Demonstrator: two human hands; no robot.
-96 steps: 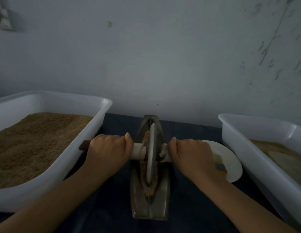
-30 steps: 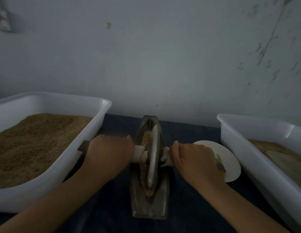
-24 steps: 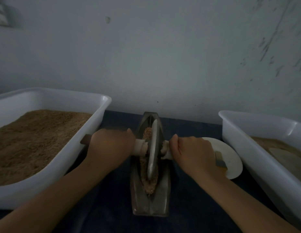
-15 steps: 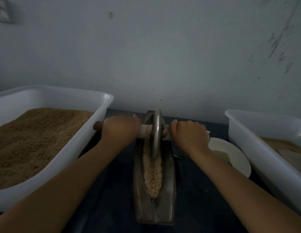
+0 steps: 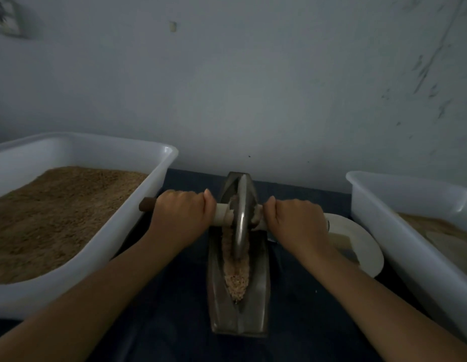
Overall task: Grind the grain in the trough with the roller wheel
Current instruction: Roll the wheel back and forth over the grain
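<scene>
A narrow metal trough (image 5: 257, 307) lies lengthwise on the dark table, with pale crushed grain (image 5: 236, 278) along its groove. The metal roller wheel (image 5: 241, 218) stands on edge in the groove, in the far half of the trough. A wooden axle (image 5: 223, 214) runs through the wheel from left to right. My left hand (image 5: 181, 216) grips the axle left of the wheel, and the axle's brown end sticks out past it. My right hand (image 5: 296, 222) grips the axle right of the wheel.
A big white tub (image 5: 159, 163) heaped with brown grain stands at the left, close to my left hand. Another white tub (image 5: 378, 205) with some ground material stands at the right. A white plate (image 5: 365, 241) lies between trough and right tub. A grey wall rises behind.
Over the last second the wheel rolled to the trough's far end, then came back a little toward me. Both hands kept their grip on the axle.
</scene>
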